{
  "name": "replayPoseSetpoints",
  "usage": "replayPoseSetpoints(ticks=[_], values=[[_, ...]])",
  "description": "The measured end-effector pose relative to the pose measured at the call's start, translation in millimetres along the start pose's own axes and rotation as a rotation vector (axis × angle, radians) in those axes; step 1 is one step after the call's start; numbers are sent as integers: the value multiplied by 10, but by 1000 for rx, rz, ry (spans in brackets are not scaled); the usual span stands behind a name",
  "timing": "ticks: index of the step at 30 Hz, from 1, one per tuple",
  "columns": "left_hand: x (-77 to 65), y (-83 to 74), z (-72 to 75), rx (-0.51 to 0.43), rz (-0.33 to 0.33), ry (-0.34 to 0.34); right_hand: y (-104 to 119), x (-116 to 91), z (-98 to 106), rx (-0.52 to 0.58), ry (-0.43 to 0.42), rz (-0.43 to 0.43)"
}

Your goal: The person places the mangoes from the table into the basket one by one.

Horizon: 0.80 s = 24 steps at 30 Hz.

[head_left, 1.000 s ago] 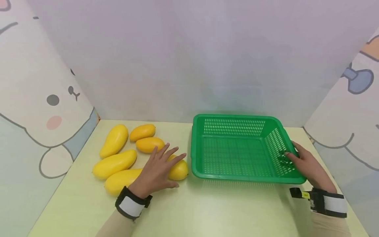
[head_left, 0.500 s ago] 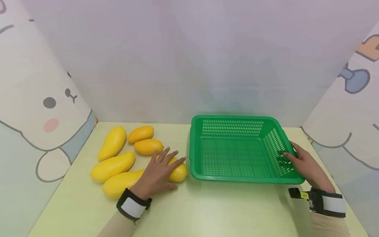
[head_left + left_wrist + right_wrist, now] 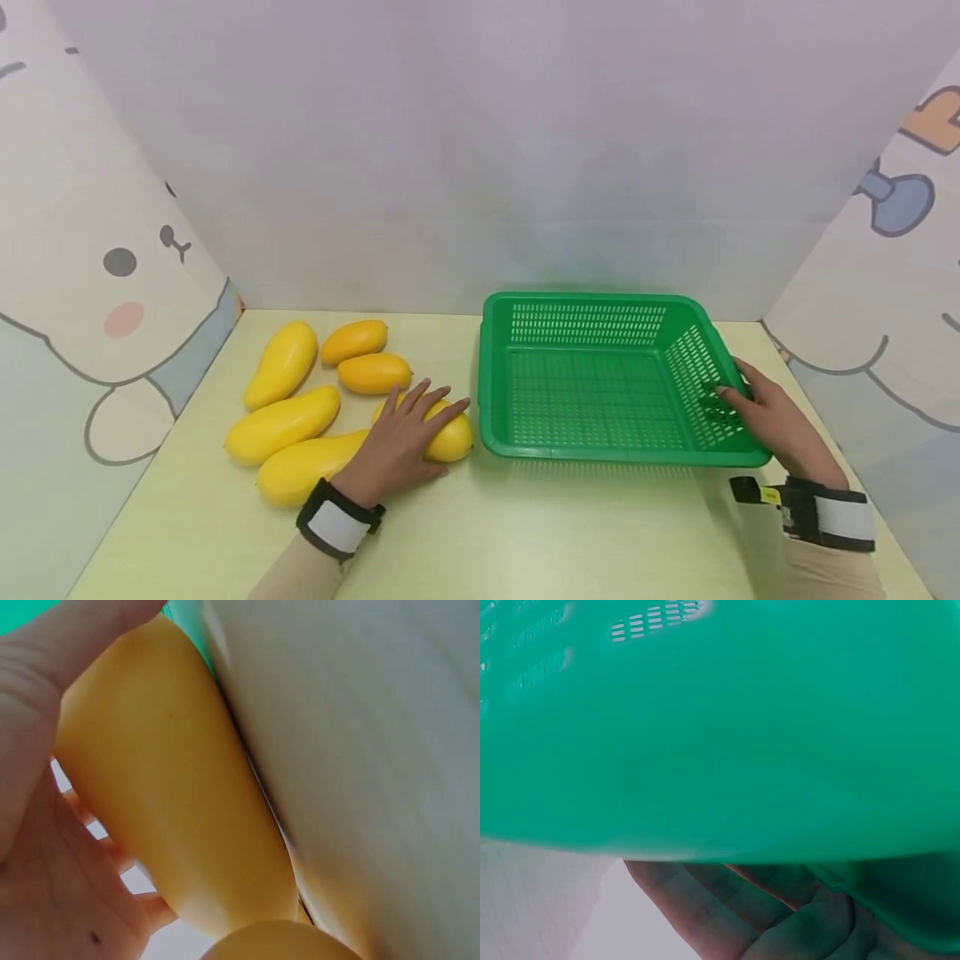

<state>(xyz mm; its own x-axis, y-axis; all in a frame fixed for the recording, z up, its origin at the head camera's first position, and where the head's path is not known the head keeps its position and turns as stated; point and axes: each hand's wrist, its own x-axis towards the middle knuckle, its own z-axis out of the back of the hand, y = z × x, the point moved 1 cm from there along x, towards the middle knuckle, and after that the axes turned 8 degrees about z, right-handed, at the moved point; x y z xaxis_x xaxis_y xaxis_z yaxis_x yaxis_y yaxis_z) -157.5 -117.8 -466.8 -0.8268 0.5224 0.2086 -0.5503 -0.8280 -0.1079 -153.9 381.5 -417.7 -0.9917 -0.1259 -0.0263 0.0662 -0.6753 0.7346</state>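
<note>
Tabletop [image 3: 570, 533] apparently against pale wall [image 3: 510, 175]

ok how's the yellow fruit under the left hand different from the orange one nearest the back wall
The yellow fruit looks bigger than the orange fruit, and paler than the orange fruit. The left hand partly hides the yellow fruit; the orange fruit is uncovered. Both are smooth and elongated.

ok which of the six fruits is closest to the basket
The yellow fruit under the fingers of the left hand, just left of the green basket in the head view. The other five fruits all lie farther from the basket.
</note>
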Motion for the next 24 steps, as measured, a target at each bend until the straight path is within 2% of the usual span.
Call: replayPoseSetpoints(ticks=[15,24], values=[[0,-12,-1,-37,-18,-13,-11,3,-5,2,1,-4],[-8,-50,29,-21,-19,-12,4,1,-6,-11,-4,-21]])
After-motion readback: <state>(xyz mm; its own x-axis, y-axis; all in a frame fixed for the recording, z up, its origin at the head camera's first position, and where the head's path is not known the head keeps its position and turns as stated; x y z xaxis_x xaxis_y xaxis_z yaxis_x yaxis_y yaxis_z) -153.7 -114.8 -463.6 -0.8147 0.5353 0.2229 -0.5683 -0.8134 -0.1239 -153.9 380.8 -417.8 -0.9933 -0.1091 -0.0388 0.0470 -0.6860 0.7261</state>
